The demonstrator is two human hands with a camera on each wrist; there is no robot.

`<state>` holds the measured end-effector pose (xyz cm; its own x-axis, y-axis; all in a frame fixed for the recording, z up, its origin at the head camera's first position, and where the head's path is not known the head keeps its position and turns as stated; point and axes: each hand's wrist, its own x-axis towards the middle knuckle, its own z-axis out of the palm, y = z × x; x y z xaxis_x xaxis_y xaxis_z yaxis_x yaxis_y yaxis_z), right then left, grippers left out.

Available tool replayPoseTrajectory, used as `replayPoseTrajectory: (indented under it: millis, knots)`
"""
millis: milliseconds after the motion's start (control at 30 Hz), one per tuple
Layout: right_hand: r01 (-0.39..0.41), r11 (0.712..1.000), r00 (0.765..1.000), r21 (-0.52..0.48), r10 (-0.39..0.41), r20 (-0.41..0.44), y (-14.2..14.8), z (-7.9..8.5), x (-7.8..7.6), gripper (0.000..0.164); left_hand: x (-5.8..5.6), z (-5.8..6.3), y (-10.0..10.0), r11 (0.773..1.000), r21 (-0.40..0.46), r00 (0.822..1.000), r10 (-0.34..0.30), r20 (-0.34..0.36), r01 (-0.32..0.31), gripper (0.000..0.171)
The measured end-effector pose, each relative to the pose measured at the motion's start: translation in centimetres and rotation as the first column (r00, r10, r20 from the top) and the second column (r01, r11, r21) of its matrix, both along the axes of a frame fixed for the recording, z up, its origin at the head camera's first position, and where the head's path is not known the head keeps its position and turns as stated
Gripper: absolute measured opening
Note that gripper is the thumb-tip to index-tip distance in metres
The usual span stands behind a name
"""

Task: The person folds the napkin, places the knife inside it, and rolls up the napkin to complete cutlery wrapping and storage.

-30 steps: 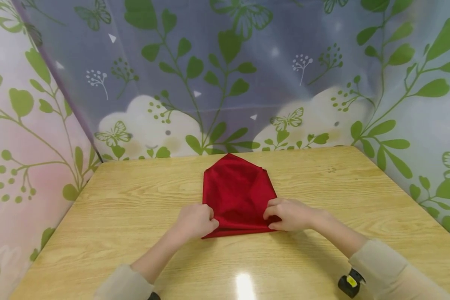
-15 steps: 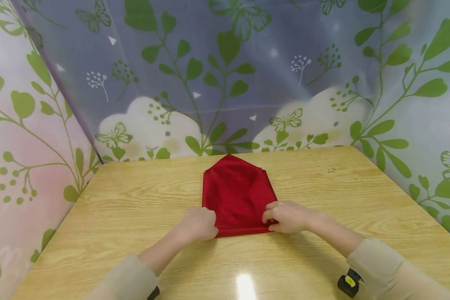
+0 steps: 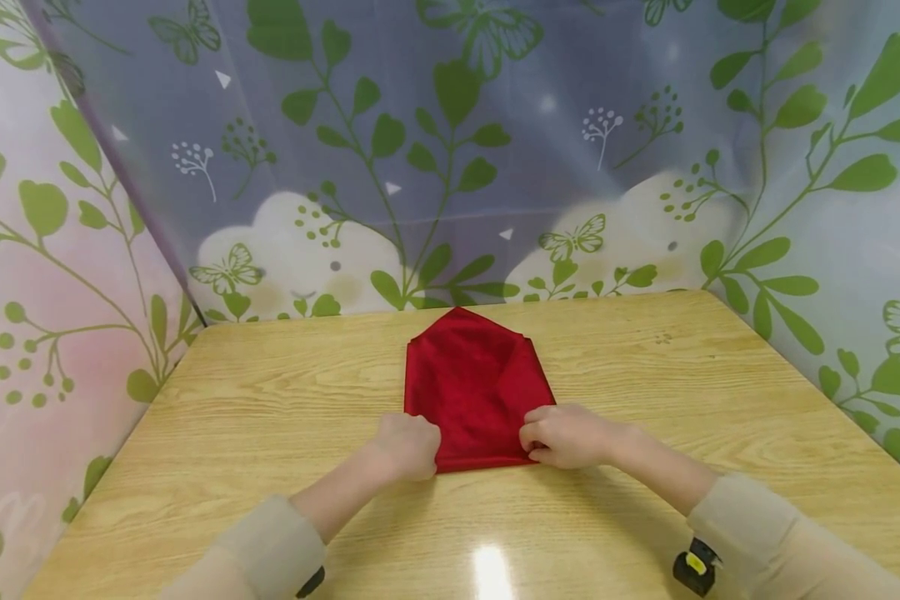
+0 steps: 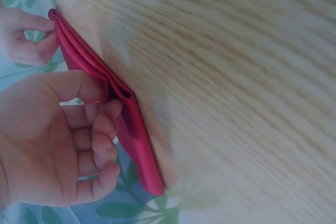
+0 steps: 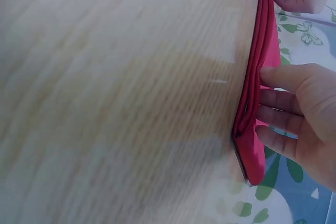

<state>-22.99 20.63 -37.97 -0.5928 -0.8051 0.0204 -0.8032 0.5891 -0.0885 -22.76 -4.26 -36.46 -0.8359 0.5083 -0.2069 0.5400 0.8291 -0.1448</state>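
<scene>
A shiny red cloth (image 3: 472, 387), folded in layers, lies on the table with a pointed end away from me. My left hand (image 3: 408, 447) pinches the left end of its near edge; the left wrist view shows thumb and index finger at the folded layers (image 4: 126, 95). At the right end of that edge, my right hand (image 3: 567, 436) holds the fold with curled fingers. Thumb and fingertips (image 5: 266, 75) press against the stacked layers in the right wrist view. Part of the near corners is hidden beneath both hands.
The wooden table (image 3: 270, 375) reaches back to a printed fabric backdrop (image 3: 330, 150) with leaves and butterflies. Similar panels (image 3: 60, 217) stand at both sides. A small black device (image 3: 695, 567) sits at the right sleeve cuff, and light glares on the table's near part.
The near edge of the cloth has been folded tighter into a narrow, even band. My left hand has shifted right and turned over the corner; my right hand has moved slightly inward.
</scene>
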Motion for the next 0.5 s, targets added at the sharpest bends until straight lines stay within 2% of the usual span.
replayPoseTrajectory:
  millis: [67,133,233,333,400,500]
  knots:
    - [0.008,1.0,1.0,0.0,-0.008,0.003,-0.1,-0.1,0.0,0.012,0.1,0.2,0.1,0.999,-0.001,0.997,-0.047,-0.055,0.048,0.031]
    - [0.012,1.0,1.0,0.001,-0.012,-0.001,-0.2,-0.2,0.0,0.014,0.3,0.2,0.1,0.993,0.016,0.986,-0.117,-0.122,0.12,0.031]
    - [0.005,1.0,1.0,0.002,-0.005,-0.02,-0.2,-0.3,0.0,0.013,0.7,0.2,0.5,0.964,0.072,0.95,-0.236,-0.202,0.255,0.034]
    - [-0.011,1.0,0.999,0.004,0.012,-0.043,-0.2,-0.3,0.0,0.009,1.0,0.0,1.1,0.925,0.104,0.913,-0.334,-0.235,0.365,0.038]
    - [-0.023,1.0,0.998,0.019,0.024,-0.065,-0.2,-0.2,0.1,0.008,1.3,-0.2,1.4,0.909,0.103,0.895,-0.37,-0.248,0.404,0.041]
    - [-0.038,0.998,0.993,0.052,0.044,-0.112,-0.2,0.0,0.4,0.012,1.6,-0.4,1.6,0.91,0.083,0.892,-0.376,-0.251,0.407,0.045]
